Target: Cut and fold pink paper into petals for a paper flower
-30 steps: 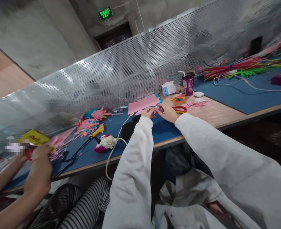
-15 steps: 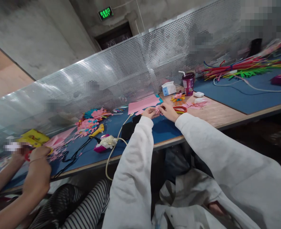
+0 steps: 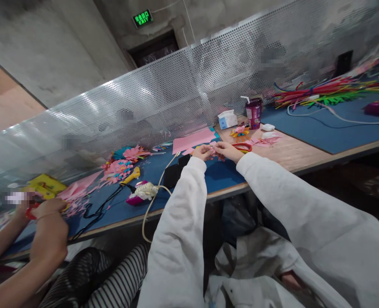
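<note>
My left hand (image 3: pixel 203 152) and my right hand (image 3: pixel 225 150) meet above the blue mat (image 3: pixel 219 173), fingertips almost together. Both are closed in a pinch on a small piece of pink paper (image 3: pixel 213 145), mostly hidden by the fingers. Just behind my right hand lie scissors with red and yellow handles (image 3: pixel 243 147). Pink paper sheets (image 3: pixel 192 140) rest on the mat beyond my hands. To the right of them, a paper flower (image 3: pixel 240 131) in yellow and pink sits on the wooden tabletop, with pink scraps (image 3: pixel 264 141) close by.
A purple cup with a straw (image 3: pixel 254 113) and a tissue pack (image 3: pixel 228 119) stand behind. On the left are a glue gun (image 3: pixel 142 191) with its cable, paper flowers (image 3: pixel 118 169) and a co-worker's hand (image 3: pixel 49 207) with red-handled scissors. A perforated metal screen (image 3: pixel 163 94) borders the table.
My right hand's fingers have shifted slightly, bringing its fingertips against the left hand's and covering more of the pink paper. The co-worker's hands have moved a little to the left.
</note>
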A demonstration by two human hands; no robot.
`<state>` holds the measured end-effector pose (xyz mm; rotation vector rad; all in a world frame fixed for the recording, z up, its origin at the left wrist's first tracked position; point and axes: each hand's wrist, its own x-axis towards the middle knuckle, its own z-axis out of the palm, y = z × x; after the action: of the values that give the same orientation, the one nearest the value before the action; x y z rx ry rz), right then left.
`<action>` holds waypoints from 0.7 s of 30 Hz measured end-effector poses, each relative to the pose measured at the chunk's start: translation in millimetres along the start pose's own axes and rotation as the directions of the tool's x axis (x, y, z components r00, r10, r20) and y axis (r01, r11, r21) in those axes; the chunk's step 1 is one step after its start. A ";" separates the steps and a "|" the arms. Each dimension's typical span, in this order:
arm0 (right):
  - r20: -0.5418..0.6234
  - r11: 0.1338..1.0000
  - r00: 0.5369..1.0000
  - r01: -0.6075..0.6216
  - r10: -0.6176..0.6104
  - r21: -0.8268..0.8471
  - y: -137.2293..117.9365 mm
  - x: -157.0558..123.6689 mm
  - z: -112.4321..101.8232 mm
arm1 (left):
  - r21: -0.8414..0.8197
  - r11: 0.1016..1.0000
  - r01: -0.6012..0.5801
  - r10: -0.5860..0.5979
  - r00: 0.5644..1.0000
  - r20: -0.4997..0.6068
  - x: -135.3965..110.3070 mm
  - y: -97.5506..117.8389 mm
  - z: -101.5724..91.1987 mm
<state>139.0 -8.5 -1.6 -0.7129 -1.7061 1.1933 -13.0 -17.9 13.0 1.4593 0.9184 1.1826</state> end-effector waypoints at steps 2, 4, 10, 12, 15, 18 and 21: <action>0.011 0.998 0.999 0.043 -0.042 -0.035 2.4 -0.4 -0.3 | 0.006 1.000 -0.001 0.001 1.000 -0.001 0.1 -1.5 -0.7; 0.021 0.994 0.998 0.061 -0.060 -0.092 3.7 -1.3 0.6 | 0.026 1.000 0.006 -0.006 1.000 -0.006 0.4 -3.4 -1.1; 0.003 0.960 1.000 -0.009 0.010 -0.279 2.5 -4.1 6.8 | 0.073 0.995 0.062 -0.058 0.997 -0.055 9.1 -12.0 -0.8; -0.008 0.948 1.000 -0.019 0.017 -0.318 4.5 -3.1 8.9 | 0.065 0.995 0.078 -0.074 0.995 -0.073 12.6 -14.3 -0.9; -0.071 0.919 0.991 0.081 -0.117 -0.385 11.6 0.0 10.9 | 0.035 0.998 0.047 -0.044 0.996 -0.076 13.1 -16.0 -2.0; -0.132 0.830 0.925 0.248 -0.356 -0.500 19.1 1.5 10.8 | 0.013 1.000 -0.010 0.011 0.998 -0.069 9.9 -16.7 -3.9; -0.102 0.687 0.881 0.283 -0.462 -0.669 21.7 -1.6 9.4 | -0.018 1.000 -0.021 0.019 0.994 -0.104 9.7 -18.2 -5.9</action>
<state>130.3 -5.7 -23.4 -0.8162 -1.9079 0.1792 -15.9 -3.5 -2.7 1.4055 0.9623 1.2894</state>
